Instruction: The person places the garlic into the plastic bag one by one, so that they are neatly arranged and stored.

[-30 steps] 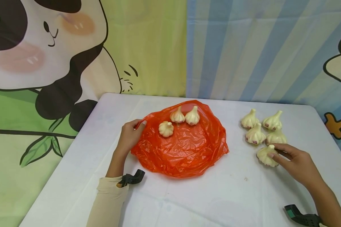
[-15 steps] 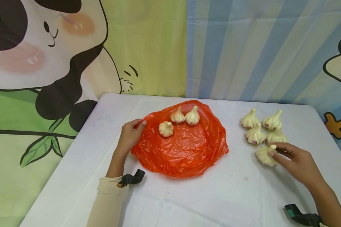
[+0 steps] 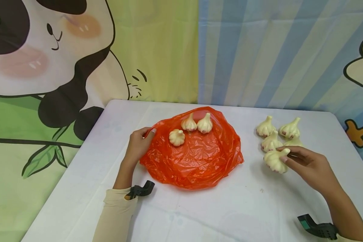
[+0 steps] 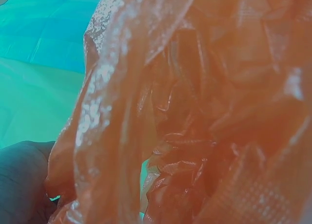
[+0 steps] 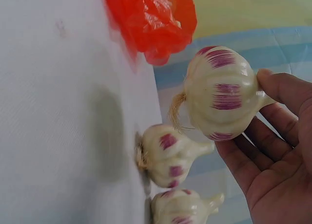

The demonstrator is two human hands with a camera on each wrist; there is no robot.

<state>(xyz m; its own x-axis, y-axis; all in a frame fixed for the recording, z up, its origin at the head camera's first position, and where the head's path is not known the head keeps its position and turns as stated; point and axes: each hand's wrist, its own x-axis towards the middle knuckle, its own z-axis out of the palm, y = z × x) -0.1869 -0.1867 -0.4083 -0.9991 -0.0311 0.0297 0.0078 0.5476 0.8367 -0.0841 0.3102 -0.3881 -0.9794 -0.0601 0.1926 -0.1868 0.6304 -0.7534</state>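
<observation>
A red plastic bag lies spread on the table, with three garlic bulbs on its far and left parts. My left hand pinches the bag's left edge; in the left wrist view the crumpled bag hides most of the fingers. Toward the right, my right hand grips a garlic bulb by its neck, between thumb and fingers. The right wrist view shows this held bulb, with purple streaks and stringy roots, raised off the table.
Several more garlic bulbs stand grouped on the right of the white table, just beyond the right hand. Behind the table hangs a printed cloth with a panda. Each wrist wears a black camera mount.
My right hand has lifted the nearest garlic bulb from the table and moved it slightly left and up. The left hand and the bag stay where they were.
</observation>
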